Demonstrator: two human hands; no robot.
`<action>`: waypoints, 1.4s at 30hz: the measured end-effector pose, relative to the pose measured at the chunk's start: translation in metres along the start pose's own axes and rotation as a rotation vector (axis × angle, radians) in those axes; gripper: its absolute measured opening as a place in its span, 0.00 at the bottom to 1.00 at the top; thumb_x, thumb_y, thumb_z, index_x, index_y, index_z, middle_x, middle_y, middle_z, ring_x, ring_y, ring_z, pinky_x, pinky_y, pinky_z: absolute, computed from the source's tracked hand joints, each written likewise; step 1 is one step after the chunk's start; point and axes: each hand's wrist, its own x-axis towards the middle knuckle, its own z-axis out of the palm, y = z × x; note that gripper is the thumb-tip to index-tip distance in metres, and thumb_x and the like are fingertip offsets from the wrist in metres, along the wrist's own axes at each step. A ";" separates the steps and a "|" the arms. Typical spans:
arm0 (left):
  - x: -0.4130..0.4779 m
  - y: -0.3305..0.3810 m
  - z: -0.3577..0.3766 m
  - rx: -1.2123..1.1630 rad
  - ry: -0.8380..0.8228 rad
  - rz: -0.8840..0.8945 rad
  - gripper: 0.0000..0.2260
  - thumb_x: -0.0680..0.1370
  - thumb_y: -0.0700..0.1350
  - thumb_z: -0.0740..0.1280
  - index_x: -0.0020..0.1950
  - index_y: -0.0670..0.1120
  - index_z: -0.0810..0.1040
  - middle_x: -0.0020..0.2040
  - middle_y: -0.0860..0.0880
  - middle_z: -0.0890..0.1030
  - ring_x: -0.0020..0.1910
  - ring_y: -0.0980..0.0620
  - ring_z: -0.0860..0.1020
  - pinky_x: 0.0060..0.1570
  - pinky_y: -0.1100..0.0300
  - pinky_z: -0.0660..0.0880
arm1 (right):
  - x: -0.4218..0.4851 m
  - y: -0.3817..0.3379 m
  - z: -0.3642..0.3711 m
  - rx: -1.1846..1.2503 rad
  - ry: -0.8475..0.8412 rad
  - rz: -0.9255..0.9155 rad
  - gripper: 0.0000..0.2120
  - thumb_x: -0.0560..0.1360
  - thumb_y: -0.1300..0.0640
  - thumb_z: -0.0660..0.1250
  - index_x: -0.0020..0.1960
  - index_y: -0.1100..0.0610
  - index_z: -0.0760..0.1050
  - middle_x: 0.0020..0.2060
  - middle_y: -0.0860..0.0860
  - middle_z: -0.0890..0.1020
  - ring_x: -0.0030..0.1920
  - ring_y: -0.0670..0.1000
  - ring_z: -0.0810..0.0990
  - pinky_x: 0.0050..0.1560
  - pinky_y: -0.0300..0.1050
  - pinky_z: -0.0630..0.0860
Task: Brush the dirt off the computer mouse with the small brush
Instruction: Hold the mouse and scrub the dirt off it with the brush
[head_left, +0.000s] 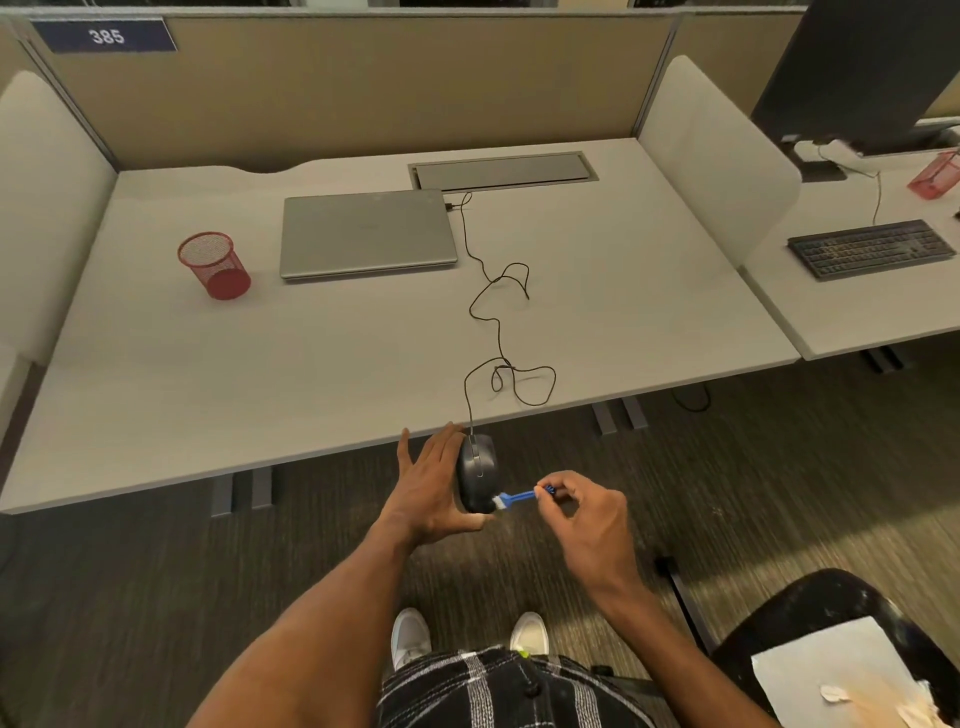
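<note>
**Brush bristles on the mouse, held off the bench edge**

The wide white bench (260, 364) fills most of my view, closed in at the back by a tan fabric partition (363, 83). A closed grey laptop (363, 234) lies flat towards the back of the bench, and a red wire-mesh cup (214, 265) stands to its left, well apart from it. At my lower right is a black chair seat (810, 597) with a white sheet of paper (831, 670) on it. On the neighbouring desk to the right lies a dark keyboard (865, 249).

My hands are close together but not touching, both out in front of the bench's near edge and above the carpeted floor. My left hand (431, 488) cradles the black corded computer mouse (478, 467), fingers behind it and thumb hooked under its near end, so the mouse is lifted clear of the bench. Its thin black cable (499, 340) runs up over the bench edge and loops loosely across the top to the laptop's right side.

My right hand (587, 514) pinches the far end of the small blue-handled brush (519, 497) between thumb and fingertips. The white bristles touch the mouse's near right edge.
</note>
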 end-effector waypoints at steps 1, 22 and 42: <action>0.001 0.000 0.000 0.003 -0.007 0.001 0.61 0.65 0.80 0.66 0.85 0.49 0.46 0.86 0.48 0.51 0.84 0.50 0.47 0.76 0.36 0.28 | 0.001 -0.004 0.002 0.051 0.010 0.025 0.06 0.76 0.59 0.75 0.51 0.51 0.84 0.42 0.41 0.84 0.44 0.39 0.84 0.44 0.33 0.82; 0.004 0.000 -0.002 0.044 -0.032 0.021 0.60 0.65 0.79 0.64 0.85 0.48 0.46 0.86 0.47 0.51 0.85 0.49 0.48 0.76 0.34 0.28 | 0.012 -0.016 0.016 -0.291 -0.140 -0.690 0.10 0.76 0.62 0.72 0.56 0.58 0.83 0.48 0.51 0.86 0.52 0.49 0.81 0.53 0.42 0.81; 0.002 -0.008 -0.001 0.031 -0.011 0.001 0.61 0.65 0.81 0.66 0.85 0.48 0.47 0.86 0.47 0.52 0.84 0.50 0.48 0.77 0.34 0.29 | 0.008 -0.009 0.005 -0.222 -0.166 -0.524 0.06 0.79 0.57 0.70 0.54 0.55 0.84 0.45 0.49 0.86 0.48 0.45 0.82 0.51 0.42 0.81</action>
